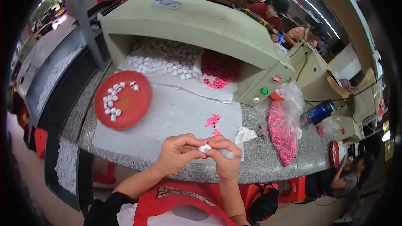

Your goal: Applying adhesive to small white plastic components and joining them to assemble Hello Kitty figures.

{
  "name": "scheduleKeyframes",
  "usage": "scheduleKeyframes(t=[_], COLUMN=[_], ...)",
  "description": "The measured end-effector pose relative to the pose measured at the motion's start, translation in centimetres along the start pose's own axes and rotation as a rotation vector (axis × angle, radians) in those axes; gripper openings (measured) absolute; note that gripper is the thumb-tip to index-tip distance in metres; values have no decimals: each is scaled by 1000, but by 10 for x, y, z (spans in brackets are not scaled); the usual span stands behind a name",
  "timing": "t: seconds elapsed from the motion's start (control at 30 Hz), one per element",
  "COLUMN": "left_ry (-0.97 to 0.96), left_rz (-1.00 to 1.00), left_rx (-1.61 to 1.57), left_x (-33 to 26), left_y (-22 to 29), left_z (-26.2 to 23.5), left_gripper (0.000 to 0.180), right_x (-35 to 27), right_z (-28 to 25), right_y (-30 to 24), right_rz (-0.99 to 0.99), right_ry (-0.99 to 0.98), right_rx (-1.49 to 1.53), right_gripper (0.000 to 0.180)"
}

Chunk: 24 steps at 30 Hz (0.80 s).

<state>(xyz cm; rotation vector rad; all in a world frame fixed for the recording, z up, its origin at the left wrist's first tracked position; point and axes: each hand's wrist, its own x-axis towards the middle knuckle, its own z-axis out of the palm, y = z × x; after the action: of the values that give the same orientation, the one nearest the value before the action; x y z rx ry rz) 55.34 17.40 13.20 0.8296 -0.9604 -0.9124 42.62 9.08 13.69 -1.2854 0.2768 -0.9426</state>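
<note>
Both my hands meet over the near edge of the work surface. The fingertips of my left hand (178,154) pinch a small white rounded piece (204,147) from one side. From the other side, my right hand (227,163) grips the same piece between thumb and fingers. Something whitish and translucent (228,154) shows at my right fingers; what it is I cannot make out. Just beyond my hands lie several small pink pieces (213,120) on a white sheet (180,113). To the left, a red scalloped plate (144,115) carries several white rounded pieces (111,99).
A pale green metal housing (188,19) covers heaps of white pieces (165,56) and pink pieces (220,68). On the right are a crumpled tissue (245,134), a bag of pink pieces (282,129) and a blue bottle (317,113). A dark bin (52,175) stands left. Other people sit nearby.
</note>
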Motion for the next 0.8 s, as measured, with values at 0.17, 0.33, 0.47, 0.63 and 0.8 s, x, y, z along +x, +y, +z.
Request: scheduleKeyframes(t=[0.17,0.33,0.47,0.63,0.8], left_ry=[113,166,253,400,805], left_rz=[-140,-117,-123,-205,125], left_rx=[-152,-70,-94,192,1537], left_x=[-22,-25,-28,-25,9], left_y=[2,0,-13,-35,3], left_z=[-1,-5,-16,-66,-145], left_gripper=[26,21,18,21,22], right_x=[-15,-14,-8,-1,8], right_z=[11,20,20,26,9], right_y=[16,17,41,87,87], right_rz=[47,223,238,380,431], right_ry=[44,132,109,206,226], right_rx=[65,72,162,-105,-123], right_gripper=[16,13,10,10,23])
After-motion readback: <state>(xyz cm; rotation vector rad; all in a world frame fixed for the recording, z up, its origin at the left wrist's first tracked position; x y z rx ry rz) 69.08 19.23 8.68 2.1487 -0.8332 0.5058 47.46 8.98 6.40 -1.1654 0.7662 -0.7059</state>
